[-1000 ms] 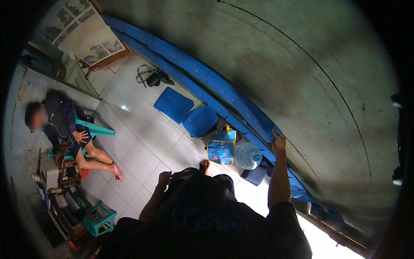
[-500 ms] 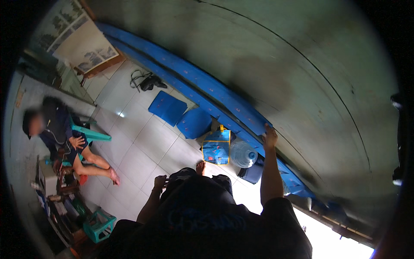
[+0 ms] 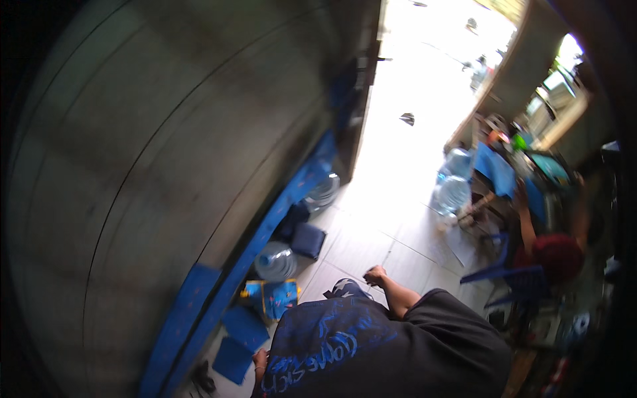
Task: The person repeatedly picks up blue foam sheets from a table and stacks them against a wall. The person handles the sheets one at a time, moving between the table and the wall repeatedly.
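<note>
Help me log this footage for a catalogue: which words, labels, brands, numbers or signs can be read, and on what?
Dark T-shirt: blue script-like lettering across it, not copied out here.
Blue bag with yellow trim: any print is too small and blurred to read.
Clear water jug beside it: no legible label.

Clear water jugs (image 3: 454, 194) stand near a blue chair (image 3: 527, 284).
</note>
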Action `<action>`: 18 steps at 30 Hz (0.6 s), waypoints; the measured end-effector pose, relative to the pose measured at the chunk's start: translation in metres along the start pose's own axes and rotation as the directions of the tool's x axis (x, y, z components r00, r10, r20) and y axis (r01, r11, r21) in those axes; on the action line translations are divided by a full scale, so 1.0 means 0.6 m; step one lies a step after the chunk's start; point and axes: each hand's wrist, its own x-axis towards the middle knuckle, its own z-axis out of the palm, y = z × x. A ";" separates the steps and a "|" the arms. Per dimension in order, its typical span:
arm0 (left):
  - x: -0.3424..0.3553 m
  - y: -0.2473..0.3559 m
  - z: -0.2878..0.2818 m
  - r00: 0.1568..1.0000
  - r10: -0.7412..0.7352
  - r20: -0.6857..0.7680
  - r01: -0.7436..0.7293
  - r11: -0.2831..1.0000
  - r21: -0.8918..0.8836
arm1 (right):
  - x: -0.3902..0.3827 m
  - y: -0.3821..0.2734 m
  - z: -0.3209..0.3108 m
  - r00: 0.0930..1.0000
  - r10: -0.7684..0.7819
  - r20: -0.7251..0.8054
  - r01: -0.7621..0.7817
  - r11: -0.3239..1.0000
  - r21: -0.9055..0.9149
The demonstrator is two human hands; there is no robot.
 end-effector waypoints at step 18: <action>-0.288 0.388 1.013 0.573 -0.038 0.819 -0.723 0.448 0.527 | -0.120 0.421 -0.132 0.840 0.537 0.074 -0.089 0.001 0.996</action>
